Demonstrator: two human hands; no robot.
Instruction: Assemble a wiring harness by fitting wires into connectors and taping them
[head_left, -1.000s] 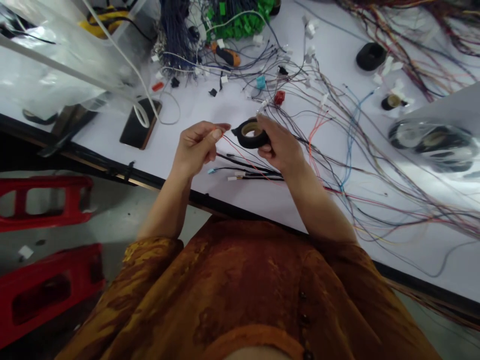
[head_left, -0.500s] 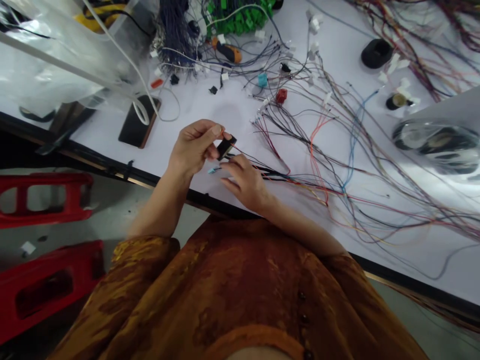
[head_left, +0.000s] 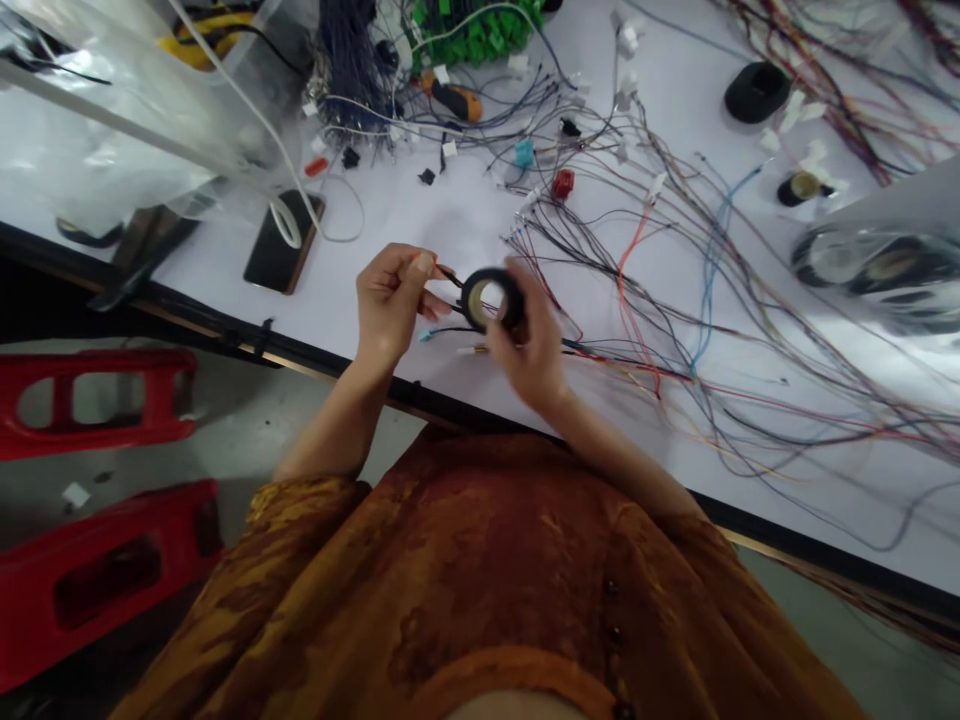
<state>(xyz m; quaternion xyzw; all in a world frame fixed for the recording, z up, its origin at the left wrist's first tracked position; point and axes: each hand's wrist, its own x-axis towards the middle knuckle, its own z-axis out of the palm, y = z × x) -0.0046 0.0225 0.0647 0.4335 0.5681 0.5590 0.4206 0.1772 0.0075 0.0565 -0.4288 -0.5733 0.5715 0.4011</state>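
Tape roll point(head_left: 511, 292), black with a pale core, is held just above the worktop point(head_left: 397, 215), in front of the person and near the close edge. The right hand point(head_left: 534, 350) has it gripped between thumb and fingers at its right side, and these fingers are blurred. The left hand point(head_left: 386, 300) pinches an orange wire point(head_left: 422, 257) between thumb and forefinger, its other fingers curled loosely apart. A thin dark strip point(head_left: 448, 275) runs from that pinch to the roll; whether it is tape or wrapped wire I cannot tell. Beneath the roll, on the worktop, lie a small light blue plug point(head_left: 426, 335) and a white plug point(head_left: 471, 350). Further back are a red plug point(head_left: 562, 184), a blue plug point(head_left: 523, 153), a tool with an orange and black handle point(head_left: 457, 102) and a heap of green plugs point(head_left: 480, 35). A phone point(head_left: 281, 250) lies to the left of the hands, with a white cable crossing it. Loose wires point(head_left: 675, 330) in several colours spread out to the right. Two red stools point(head_left: 97, 440) stand on the floor at the left.
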